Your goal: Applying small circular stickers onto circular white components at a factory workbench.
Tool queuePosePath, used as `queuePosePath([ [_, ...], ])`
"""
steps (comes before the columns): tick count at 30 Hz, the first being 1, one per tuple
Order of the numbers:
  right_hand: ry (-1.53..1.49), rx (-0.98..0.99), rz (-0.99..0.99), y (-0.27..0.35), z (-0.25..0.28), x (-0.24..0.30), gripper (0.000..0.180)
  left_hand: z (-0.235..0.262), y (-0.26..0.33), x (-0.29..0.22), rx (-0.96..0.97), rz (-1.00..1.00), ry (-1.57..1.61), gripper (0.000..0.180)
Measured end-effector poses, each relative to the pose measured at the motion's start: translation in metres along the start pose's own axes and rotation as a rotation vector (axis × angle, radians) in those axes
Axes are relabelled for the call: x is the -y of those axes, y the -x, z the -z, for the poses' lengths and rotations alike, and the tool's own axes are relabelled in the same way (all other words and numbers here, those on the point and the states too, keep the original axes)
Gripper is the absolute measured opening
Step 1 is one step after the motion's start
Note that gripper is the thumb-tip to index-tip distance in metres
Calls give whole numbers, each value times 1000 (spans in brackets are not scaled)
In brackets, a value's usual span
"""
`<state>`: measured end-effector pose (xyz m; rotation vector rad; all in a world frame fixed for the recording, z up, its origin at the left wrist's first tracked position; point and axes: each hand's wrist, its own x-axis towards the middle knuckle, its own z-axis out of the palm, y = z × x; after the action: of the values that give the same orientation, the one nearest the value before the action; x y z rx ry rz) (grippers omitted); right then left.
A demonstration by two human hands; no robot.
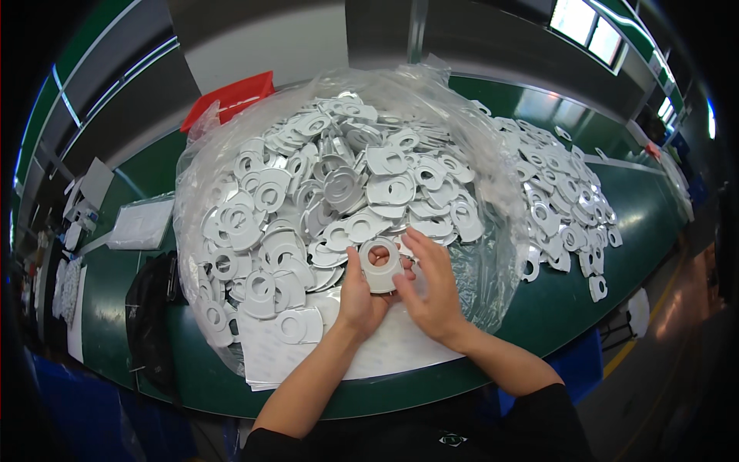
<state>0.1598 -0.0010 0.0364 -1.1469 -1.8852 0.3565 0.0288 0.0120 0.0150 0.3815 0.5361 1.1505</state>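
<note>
My left hand (360,302) is closed on a white flat plate with a round hole (380,279), its thumb along the left edge. Fingertips show through the hole and past the plate's right side. Beside that edge, my right hand (433,292) has its fingers stretched out and apart, with the thumb tip at the plate's lower right edge. Just beyond both hands rises a heap of similar white and silvery plates (389,189) on clear plastic sheeting (496,296). Under my forearms lies a stack of white sheets (265,350), with one plate (292,327) on its left part.
A second, spread-out pile of plates (566,192) covers part of the green table (643,231) at right. At the back left sits a red bin (231,96). A black bag-like thing (152,327) and a wrapped white packet (142,223) lie at left.
</note>
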Motion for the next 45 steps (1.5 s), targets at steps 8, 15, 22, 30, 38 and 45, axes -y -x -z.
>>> queuePosePath([
  [8, -796, -24, -573, -8, 7, -17, 16, 4, 2, 9, 87, 84, -357, 74],
  [15, -782, -5, -669, -11, 11, -12, 17, 9, 0, 15, 141, 80, -439, 80],
  [22, -223, 25, -593, -8, 13, -10, 36, 4, 4, 11, 158, 120, -550, 81],
  [30, -149, 110, -183, -10, 24, -23, 25, 3, -1, 2, 109, 192, -262, 78],
  [38, -180, -8, -289, -12, 20, -28, 17, -7, 2, -8, 81, 234, -286, 76],
  [45, -1115, -706, -593, -37, 73, -74, 19, -6, 5, -51, -100, -440, -1002, 31],
])
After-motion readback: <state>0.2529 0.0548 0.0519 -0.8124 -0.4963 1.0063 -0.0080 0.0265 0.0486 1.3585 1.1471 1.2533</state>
